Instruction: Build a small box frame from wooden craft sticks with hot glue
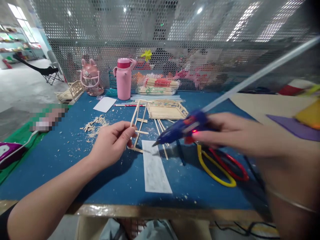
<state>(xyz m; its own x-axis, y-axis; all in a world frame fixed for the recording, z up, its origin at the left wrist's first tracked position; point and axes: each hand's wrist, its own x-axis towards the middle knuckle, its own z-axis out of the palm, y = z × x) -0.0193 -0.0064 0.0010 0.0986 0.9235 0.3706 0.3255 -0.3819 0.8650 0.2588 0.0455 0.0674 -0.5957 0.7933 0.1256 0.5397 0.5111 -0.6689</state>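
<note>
Blue tabletop (115,188): right hand (237,133) grips slanting glue gun (181,128), nozzle (156,143) down-left; left hand (113,140) pinches stick frame (142,120).

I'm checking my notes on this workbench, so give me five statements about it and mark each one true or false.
1. The right hand holds a glue gun. True.
2. The left hand is empty. False: it pinches a stick frame.
3. In the picture, the pink flask stands right of the eared bottle. True.
4. The wood scraps lie right of the glue gun. False: they lie on the left side of the blue table.
5. A yellow loop handle lies beside a red one. True.
</note>
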